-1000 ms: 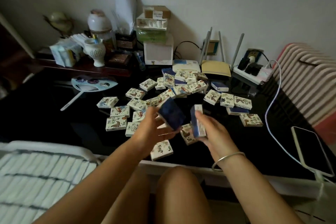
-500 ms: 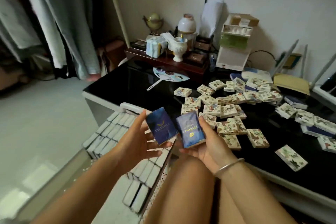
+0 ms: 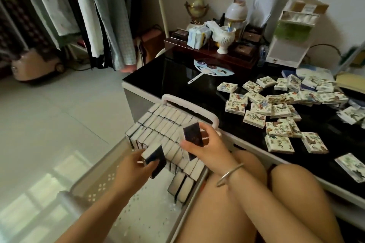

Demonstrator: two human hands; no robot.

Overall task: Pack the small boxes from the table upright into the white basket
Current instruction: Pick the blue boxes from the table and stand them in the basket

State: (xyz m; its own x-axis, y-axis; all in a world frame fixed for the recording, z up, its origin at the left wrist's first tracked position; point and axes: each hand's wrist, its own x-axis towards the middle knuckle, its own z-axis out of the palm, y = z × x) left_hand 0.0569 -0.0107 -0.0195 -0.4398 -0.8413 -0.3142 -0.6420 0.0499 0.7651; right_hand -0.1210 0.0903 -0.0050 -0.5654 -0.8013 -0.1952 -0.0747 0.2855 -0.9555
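The left hand (image 3: pixel 132 165) and, at its 2 o'clock, the right hand (image 3: pixel 205 146) each grip a box (image 3: pixel 156 154) over the basket (image 3: pixel 183 100); dropped askew, either could tip the upright rows (image 3: pixel 164 122), while loose boxes (image 3: pixel 276 130) wait at 3 o'clock.

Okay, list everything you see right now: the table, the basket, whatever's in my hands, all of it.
white basket: one, white, beside the table, by the knees
packed boxes: many, pale edges up, upright in rows in the basket's far part
loose boxes: many, white with coloured prints, lying flat on the table
left box: one, dark blue, over the basket
right box: one, dark blue, over the packed rows
table: one, glossy black, right
fan: one, pale blue, on the table
wooden stand: one, dark brown, table's back
cup: one, white, on the stand
clothes: several, hanging, upper left
bracelet: one, silver, right wrist
left hand: grips the left box
right hand: grips the right box
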